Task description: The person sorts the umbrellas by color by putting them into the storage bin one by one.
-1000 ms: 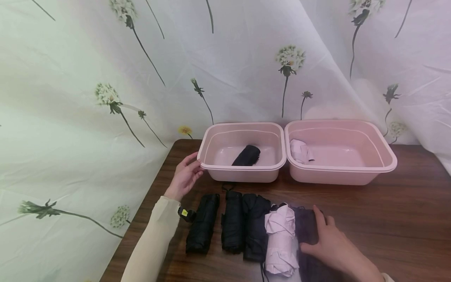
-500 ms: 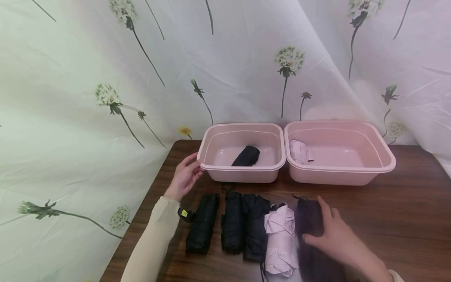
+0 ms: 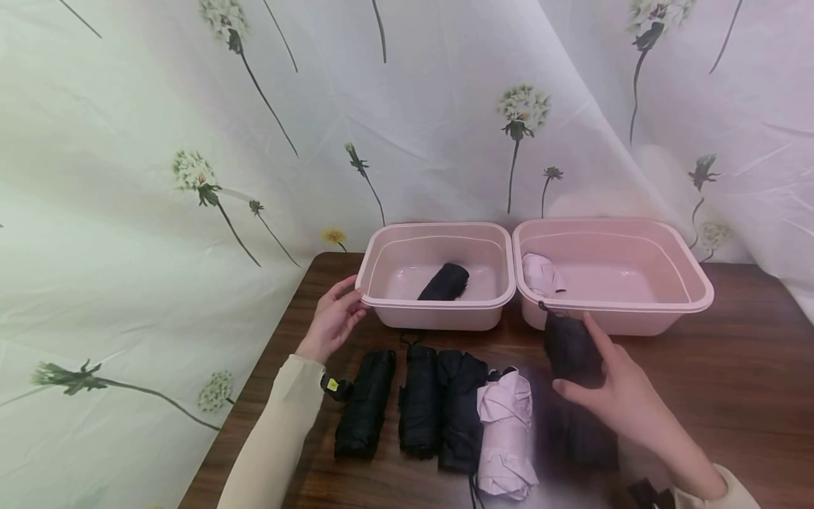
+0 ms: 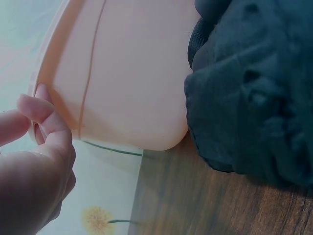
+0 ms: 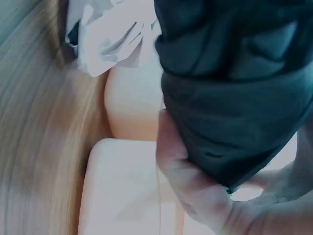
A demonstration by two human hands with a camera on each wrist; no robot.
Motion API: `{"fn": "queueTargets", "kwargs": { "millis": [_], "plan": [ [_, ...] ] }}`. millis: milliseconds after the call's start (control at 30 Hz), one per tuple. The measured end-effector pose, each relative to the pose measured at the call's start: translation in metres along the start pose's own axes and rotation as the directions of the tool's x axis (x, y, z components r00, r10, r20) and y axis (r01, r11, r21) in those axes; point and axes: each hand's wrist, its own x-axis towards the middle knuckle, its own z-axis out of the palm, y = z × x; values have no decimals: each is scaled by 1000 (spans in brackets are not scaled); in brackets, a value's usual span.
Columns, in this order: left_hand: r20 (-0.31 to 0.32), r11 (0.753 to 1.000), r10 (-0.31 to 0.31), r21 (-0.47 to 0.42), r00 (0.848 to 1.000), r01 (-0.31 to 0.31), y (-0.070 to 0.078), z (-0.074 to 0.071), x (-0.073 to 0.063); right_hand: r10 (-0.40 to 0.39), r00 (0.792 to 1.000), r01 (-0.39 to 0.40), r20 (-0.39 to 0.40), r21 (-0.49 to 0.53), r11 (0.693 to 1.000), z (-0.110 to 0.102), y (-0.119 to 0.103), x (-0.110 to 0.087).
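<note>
My left hand (image 3: pixel 332 319) pinches the front left rim of the left pink basin (image 3: pixel 439 316), thumb and fingers on either side of the edge in the left wrist view. A black folded umbrella (image 3: pixel 575 353) is gripped in my right hand (image 3: pixel 626 396), tilted above the table in front of the right pink basin (image 3: pixel 610 306). Its dark fabric (image 5: pixel 230 103) fills much of the right wrist view. Inside the left basin lies another black folded umbrella (image 3: pixel 446 281). The right basin holds a pale pink folded umbrella (image 3: pixel 540 274) at its left end.
Left of the held umbrella, a pale pink folded umbrella (image 3: pixel 506 435) lies beside several black ones (image 3: pixel 420 403) in a row on the brown wooden table (image 3: pixel 731 382). A white flower-printed cloth (image 3: pixel 439 141) hangs behind the basins.
My right hand has lifted the black umbrella from the right end of the row and carried it forward, toward the right basin. My left hand has stayed on the left basin's rim.
</note>
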Motion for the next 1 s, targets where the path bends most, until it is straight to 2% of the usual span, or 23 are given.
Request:
{"fn": "queueTargets", "kwargs": {
  "millis": [267,500,567,633,733,867,1000],
  "plan": [
    [-3,1000,-5,5,1000,5,0,0,0,34,999,-29,-26,187,982,-8,-8,12],
    [-13,1000,-11,16,1000,11,1,0,-1,-13,994,44,-106,290,956,-11,-16,27],
    [-15,1000,-13,17,1000,13,1,0,-1,-4,994,38,-112,298,954,-13,-18,31],
    [-17,1000,-15,21,1000,16,1,-1,-1,11,995,22,-99,324,946,-15,-19,35],
    [-16,1000,-18,25,1000,18,1,-1,-1,52,997,-26,-55,395,918,-18,-21,41],
    [-13,1000,-15,21,1000,16,2,0,-2,86,996,-77,4,497,864,-20,-24,48],
    [-14,1000,-16,16,1000,16,1,0,-3,101,995,-91,9,527,845,-19,-26,56]
  ]
}}
